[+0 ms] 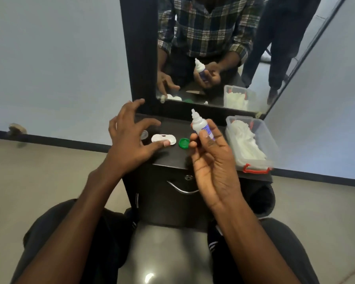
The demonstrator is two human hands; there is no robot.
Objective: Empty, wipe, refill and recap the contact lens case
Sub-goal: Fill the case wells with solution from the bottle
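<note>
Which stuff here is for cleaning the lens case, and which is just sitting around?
For the job:
- lens case
- green cap
- clear cap
- solution bottle, held in the right hand
- tissue box

Just around:
- mirror
- drawer handle

Matt white plastic: lens case (163, 138), bottle (201, 125). At 3 o'clock, clear glossy plastic box (262, 128). At 6, dark matt cabinet top (172, 156), shiny metal handle (181, 189).
</note>
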